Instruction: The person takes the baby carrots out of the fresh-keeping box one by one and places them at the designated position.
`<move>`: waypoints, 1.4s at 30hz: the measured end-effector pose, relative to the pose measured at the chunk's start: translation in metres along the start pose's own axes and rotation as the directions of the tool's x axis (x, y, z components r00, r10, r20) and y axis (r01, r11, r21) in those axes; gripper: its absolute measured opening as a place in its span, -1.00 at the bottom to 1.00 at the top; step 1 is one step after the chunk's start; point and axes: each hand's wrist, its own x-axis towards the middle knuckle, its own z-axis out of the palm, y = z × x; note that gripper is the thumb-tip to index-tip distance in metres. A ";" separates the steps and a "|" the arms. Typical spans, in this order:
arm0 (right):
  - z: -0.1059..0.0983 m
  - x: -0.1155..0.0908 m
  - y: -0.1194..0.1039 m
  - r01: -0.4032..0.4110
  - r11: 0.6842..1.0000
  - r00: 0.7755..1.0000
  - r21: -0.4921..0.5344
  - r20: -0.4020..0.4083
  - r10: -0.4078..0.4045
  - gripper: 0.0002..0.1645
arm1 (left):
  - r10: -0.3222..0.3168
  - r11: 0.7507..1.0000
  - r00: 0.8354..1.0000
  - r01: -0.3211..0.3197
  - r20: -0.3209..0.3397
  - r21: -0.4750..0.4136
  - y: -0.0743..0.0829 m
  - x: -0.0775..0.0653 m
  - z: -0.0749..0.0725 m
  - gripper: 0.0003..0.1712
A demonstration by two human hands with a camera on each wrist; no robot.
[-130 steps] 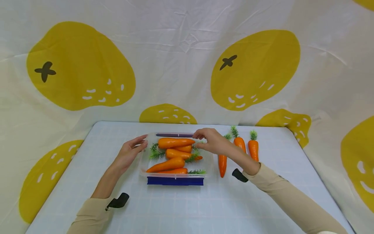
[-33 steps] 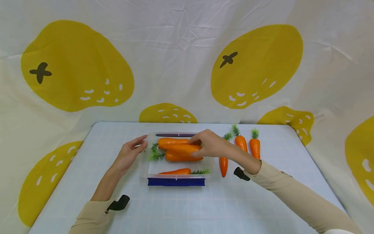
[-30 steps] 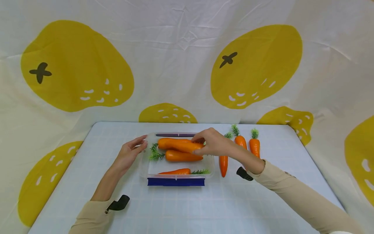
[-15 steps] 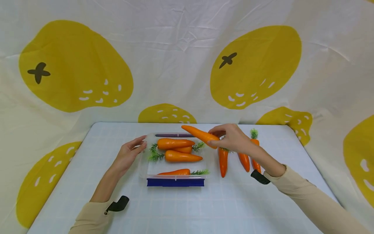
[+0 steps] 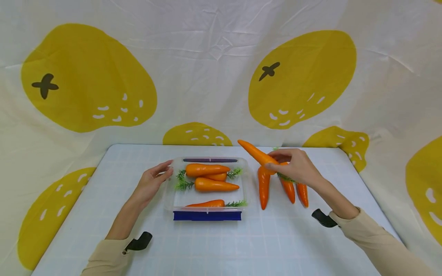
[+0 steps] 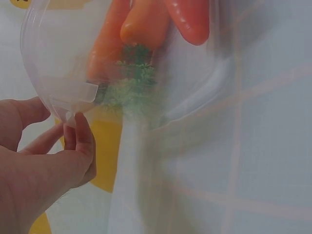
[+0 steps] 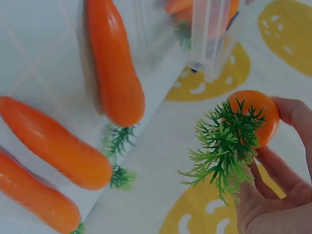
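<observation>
My right hand (image 5: 295, 165) grips an orange carrot (image 5: 254, 151) with green fronds near its thick end. The carrot is raised, its tip up and left, over carrots on the table; in the right wrist view its round top (image 7: 265, 114) and fronds show between thumb and fingers. At the left side of a clear plastic container (image 5: 246, 191), my left hand (image 5: 148, 188) pinches the side flap (image 6: 80, 92) between thumb and fingers. Inside lie several carrots, among them one pointing right (image 5: 216, 184) in the middle and one along the front wall (image 5: 207, 203).
On the table right of the container lie three carrots: the nearest one (image 5: 264, 188), a middle one (image 5: 288, 189) and an outer one (image 5: 302, 194). A blue clip flap (image 5: 207, 216) hangs at the container's front. A lemon-print cloth (image 5: 207, 76) stands behind the table (image 5: 214, 249).
My right hand has taken a carrot up from inside the container and carried it right, past the rim, over the carrots on the table. The left hand stays at the container's side.
</observation>
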 end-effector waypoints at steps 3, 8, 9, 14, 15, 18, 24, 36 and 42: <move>-0.004 -0.007 0.010 -0.032 0.999 0.999 0.015 -0.015 0.032 -0.40 | -0.001 1.000 1.000 0.001 0.002 0.002 0.000 0.000 0.000 -0.31; -0.010 -0.019 0.029 -0.090 0.996 0.995 0.022 -0.030 0.090 -0.34 | -0.007 1.000 1.000 0.007 0.003 0.003 0.000 -0.001 0.001 -0.31; -0.011 -0.022 0.033 -0.103 0.994 0.994 0.027 -0.031 0.104 -0.33 | -0.008 1.000 1.000 0.008 0.003 0.005 0.000 -0.001 0.001 -0.31; -0.017 -0.032 0.055 -0.165 0.985 0.985 0.058 -0.048 0.168 -0.29 | -0.010 1.000 1.000 0.010 0.001 0.009 0.000 -0.002 0.001 -0.31; -0.018 -0.034 0.059 -0.178 0.982 0.982 0.061 -0.051 0.181 -0.27 | -0.010 1.000 1.000 0.010 0.000 0.008 0.001 -0.002 0.001 -0.31; -0.020 -0.039 0.073 -0.215 0.974 0.974 0.073 -0.062 0.219 -0.21 | -0.008 1.000 1.000 0.008 -0.001 0.005 0.001 -0.002 0.001 -0.30; -0.023 -0.050 0.098 -0.258 0.960 0.958 0.113 -0.097 0.269 -0.19 | -0.004 1.000 1.000 0.004 -0.004 -0.002 0.001 -0.001 0.001 -0.30; -0.025 -0.066 0.139 -0.373 0.913 0.907 0.164 -0.142 0.396 -0.08 | 0.002 1.000 1.000 -0.002 -0.017 -0.011 -0.001 -0.001 0.001 -0.31; -0.023 -0.071 0.160 -0.433 0.883 0.872 0.182 -0.162 0.461 -0.05 | 0.008 1.000 1.000 -0.008 -0.014 -0.023 -0.001 0.000 0.003 -0.31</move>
